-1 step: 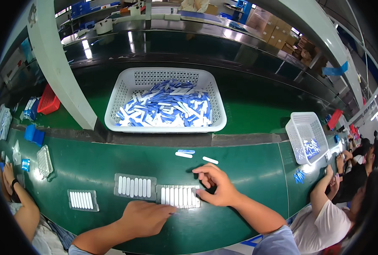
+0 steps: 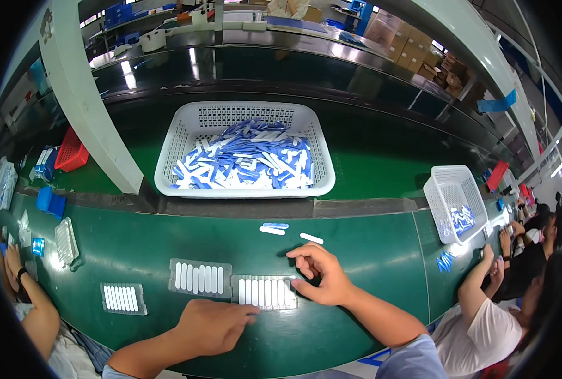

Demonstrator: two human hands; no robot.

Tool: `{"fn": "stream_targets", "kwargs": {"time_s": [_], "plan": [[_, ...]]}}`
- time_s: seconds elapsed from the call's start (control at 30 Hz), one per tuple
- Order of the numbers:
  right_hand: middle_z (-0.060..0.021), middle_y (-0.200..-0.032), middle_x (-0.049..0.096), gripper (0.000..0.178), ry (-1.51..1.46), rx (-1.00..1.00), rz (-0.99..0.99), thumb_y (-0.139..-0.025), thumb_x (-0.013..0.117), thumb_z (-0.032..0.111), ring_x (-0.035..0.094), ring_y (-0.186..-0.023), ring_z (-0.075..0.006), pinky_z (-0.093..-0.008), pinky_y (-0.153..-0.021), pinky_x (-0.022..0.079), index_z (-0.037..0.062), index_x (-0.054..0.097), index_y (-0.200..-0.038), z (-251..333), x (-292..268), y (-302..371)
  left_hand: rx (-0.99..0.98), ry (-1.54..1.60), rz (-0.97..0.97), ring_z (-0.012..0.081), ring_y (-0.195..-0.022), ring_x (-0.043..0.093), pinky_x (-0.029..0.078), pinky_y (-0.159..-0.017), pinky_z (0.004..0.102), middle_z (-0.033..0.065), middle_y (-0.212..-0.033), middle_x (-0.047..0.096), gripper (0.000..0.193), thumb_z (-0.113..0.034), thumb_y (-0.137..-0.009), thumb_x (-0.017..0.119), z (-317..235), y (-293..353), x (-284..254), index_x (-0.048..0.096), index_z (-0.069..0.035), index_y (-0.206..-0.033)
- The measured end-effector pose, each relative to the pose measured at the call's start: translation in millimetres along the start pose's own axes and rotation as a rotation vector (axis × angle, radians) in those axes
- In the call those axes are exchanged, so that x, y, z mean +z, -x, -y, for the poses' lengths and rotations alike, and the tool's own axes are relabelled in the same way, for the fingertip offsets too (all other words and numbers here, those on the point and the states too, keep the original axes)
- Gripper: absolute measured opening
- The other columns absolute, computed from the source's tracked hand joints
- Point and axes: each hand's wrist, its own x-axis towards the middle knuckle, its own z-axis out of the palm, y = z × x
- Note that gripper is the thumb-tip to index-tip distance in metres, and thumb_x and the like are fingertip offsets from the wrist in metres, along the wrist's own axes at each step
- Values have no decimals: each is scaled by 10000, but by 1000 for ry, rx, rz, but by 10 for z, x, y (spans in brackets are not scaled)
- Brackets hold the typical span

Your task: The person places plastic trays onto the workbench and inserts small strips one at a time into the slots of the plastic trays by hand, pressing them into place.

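A clear plastic tray [image 2: 267,306] lies on the green table in front of me, holding a row of white, round-ended strips. My right hand [image 2: 322,275] is at its right end, thumb against the last strip, fingers bent and apart from the thumb. At the near edge of that tray is my left hand [image 2: 214,325], back up, fingers curled together; the fingertips are blurred, with a bluish spot at the tip. Touching it on the left is a second filled tray [image 2: 200,278]. Farther left sits a third tray [image 2: 123,298], also filled with white strips.
Beyond the table edge stands a big white basket [image 2: 245,192] heaped with blue and white strips. Loose strips [image 2: 272,231] lie ahead of my right hand. A smaller white basket [image 2: 456,202] is at right. A post [image 2: 91,95] rises at left. People work on both sides.
My left hand's fingertips have shifted slightly left and blurred at the tray's near edge. My right hand and the trays look the same.
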Motion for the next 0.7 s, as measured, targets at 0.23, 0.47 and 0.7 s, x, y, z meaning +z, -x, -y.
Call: {"fn": "stream_targets", "kwargs": {"time_s": [0.23, 0.47, 0.7], "plan": [[-129, -1143, 552, 572, 333, 21, 349, -799, 852, 225, 600, -940, -267, -379, -824, 509, 31, 583, -1266, 377, -102, -71, -252, 245, -147, 238, -571, 640, 514, -556, 361, 72, -718, 663, 166, 21, -857, 591, 127, 99, -573, 634, -27, -1010], [-143, -1209, 556, 710, 488, -32, 272, -737, 910, 308, 582, -1140, -343, -418, -967, 495, 58, 602, -1325, 213, 97, 57, -579, -48, -54, 308, -662, 673, 508, -612, 370, 109, -761, 658, 412, -192, -800, 808, 50, 16, -811, 629, -62, -1147], [-105, -1228, 592, 707, 462, 6, 132, -749, 937, 237, 575, -830, -198, -321, -717, 524, 60, 627, -1359, 264, 107, 45, -615, -288, 221, 339, -819, 720, 553, -731, 442, 125, -849, 735, 759, -394, -682, 923, 436, 91, -774, 661, -175, -1360]]}}
